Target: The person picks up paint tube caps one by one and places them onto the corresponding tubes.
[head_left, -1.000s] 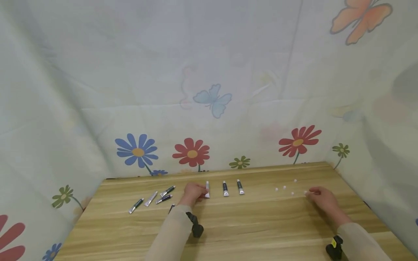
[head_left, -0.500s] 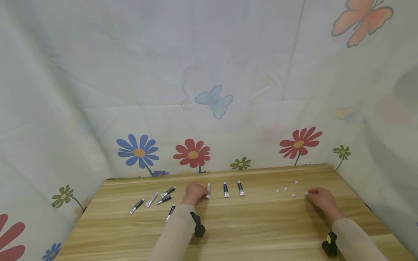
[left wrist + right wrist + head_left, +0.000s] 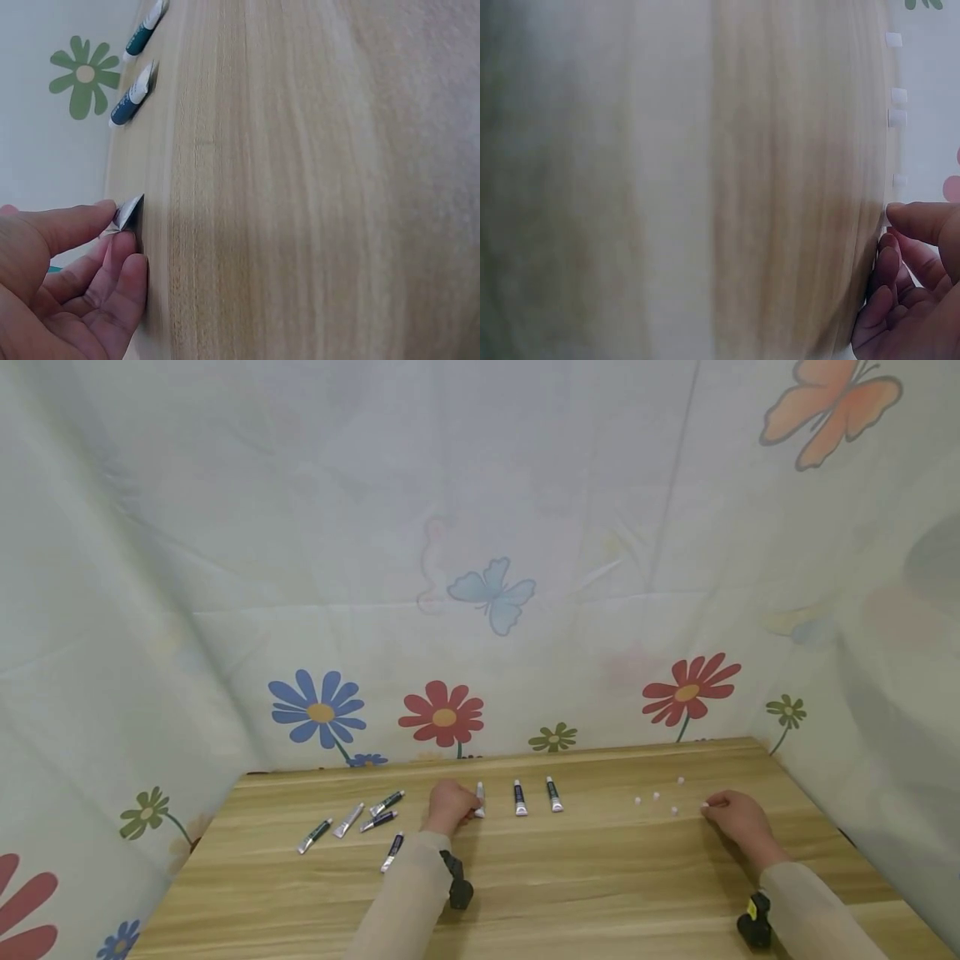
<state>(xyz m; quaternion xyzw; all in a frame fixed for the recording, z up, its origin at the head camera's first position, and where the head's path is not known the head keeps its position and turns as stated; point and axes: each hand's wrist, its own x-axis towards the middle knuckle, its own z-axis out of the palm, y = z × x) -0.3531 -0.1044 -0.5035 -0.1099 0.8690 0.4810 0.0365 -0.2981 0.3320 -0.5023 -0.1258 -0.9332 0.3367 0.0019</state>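
My left hand (image 3: 450, 804) pinches a silver paint tube (image 3: 481, 797) by its edge, thumb against fingers; the tube's crimped end (image 3: 129, 212) shows in the left wrist view, and the fingers cover the rest there. To its right two dark-labelled paint tubes, one blue (image 3: 520, 797) and one green (image 3: 554, 794), lie side by side. Far to the right, thumb and index finger of my right hand (image 3: 738, 820) pinch a small white cap (image 3: 704, 805) at table level. In the right wrist view the thumb largely hides it. Several similar white caps (image 3: 656, 796) lie left of that hand.
Several more paint tubes (image 3: 348, 820) are scattered left of my left hand, one of them (image 3: 392, 852) close beside the left sleeve. The wooden table (image 3: 585, 877) ends at the back against a flower-printed cloth (image 3: 600, 635).
My left forearm has shifted slightly right, so the paint tube beside the sleeve shows fully. Both hands keep their pinches, almost in place. The whole view has shifted slightly.
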